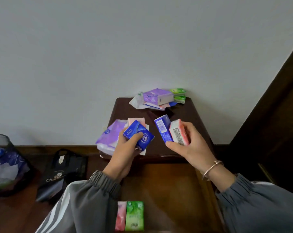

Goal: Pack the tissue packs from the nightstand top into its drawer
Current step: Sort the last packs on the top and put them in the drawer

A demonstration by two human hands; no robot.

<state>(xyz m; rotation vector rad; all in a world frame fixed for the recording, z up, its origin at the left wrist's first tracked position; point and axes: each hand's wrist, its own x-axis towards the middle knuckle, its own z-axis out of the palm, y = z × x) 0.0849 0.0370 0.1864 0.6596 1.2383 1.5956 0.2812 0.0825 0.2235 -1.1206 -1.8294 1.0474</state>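
Note:
My left hand [125, 148] grips a blue tissue pack [139, 135] over the front left of the dark nightstand top [189, 118], with a purple pack [108, 137] and a pale pink pack [135, 121] just beyond it. My right hand [189, 143] holds two packs upright together, a blue one [163, 128] and a pink-and-white one [178, 132]. A pile of purple, white and green packs [159, 98] lies at the back of the top. Below, the open drawer [172, 190] holds a pink pack [120, 216] and a green pack [134, 216] side by side.
A black shopping bag [61, 172] leans on the wooden floor to the left of the nightstand. Farther left stands a mesh waste bin [6, 165] with a blue liner. Dark wooden furniture [277, 115] rises at the right, and a pale wall is behind.

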